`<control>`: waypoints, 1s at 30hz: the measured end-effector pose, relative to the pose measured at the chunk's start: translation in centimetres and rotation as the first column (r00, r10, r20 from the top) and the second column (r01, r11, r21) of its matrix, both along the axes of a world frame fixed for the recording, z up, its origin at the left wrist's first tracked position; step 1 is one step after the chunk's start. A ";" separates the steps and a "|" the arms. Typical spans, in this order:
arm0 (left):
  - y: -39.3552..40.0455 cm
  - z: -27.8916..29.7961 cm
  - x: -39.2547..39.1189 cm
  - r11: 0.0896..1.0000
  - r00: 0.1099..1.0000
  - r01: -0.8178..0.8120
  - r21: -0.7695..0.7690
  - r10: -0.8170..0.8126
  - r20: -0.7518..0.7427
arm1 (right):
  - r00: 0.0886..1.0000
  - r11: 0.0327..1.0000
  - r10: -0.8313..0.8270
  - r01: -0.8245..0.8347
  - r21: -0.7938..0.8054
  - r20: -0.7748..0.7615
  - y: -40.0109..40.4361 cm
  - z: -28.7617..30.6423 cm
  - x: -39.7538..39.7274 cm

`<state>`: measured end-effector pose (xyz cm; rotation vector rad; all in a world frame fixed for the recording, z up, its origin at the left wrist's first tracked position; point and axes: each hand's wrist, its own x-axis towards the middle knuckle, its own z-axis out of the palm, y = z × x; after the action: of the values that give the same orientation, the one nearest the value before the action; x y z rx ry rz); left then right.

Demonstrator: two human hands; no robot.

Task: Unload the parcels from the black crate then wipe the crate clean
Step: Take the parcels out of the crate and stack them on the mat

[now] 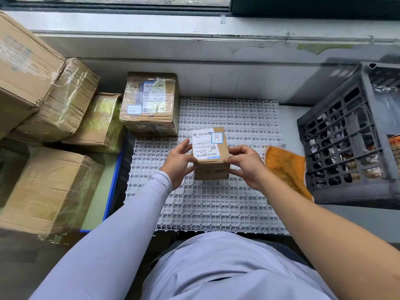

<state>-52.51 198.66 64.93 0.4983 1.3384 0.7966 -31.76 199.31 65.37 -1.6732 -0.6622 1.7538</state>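
A: Where is the parcel (209, 153) right now?

B: Held by both hands above the white plastic grid mat (216, 202) on the surface, well left of the black crate (346, 146). The left hand (178, 163) grips its left side, fingers curled round the upper edge and thumb lower down; the right hand (244, 165) pinches its right side the same way.

A: How should it handle?

B: I'd judge it light, a small stiff cardboard box, taped, slightly slick where the label sits. Holding 2 opposite side faces suits it; squeezing the corners could dent them.

A: Which way does it point?

B: Label face up, its barcode end nearest the person. The long axis runs away from the body toward the window, tilted slightly.

A: And the crate?

B: It holds more packets, seen through its lattice. An orange cloth (285, 167) lies against its near-left side.
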 end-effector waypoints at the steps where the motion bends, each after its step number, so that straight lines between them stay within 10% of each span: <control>1: -0.2 -0.3 0.0 1.000 1.000 0.002 -0.009 -0.002 -0.010 | 1.000 1.000 0.007 -0.007 -0.002 0.008 -0.2 -0.2 0.0; 20: -0.1 -0.4 -0.4 0.986 0.997 0.071 -0.150 -0.073 -0.008 | 0.937 0.954 0.269 -0.229 -0.192 0.223 -1.1 -1.5 1.1; 30: 0.3 -0.3 -0.2 0.985 0.998 0.051 -0.164 -0.056 -0.023 | 0.979 0.974 0.118 -0.081 -0.210 0.167 -0.5 -1.0 0.5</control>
<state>-52.76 198.95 64.64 0.4148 1.3975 0.6316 -31.21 198.86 64.35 -1.9855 -0.6757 1.8062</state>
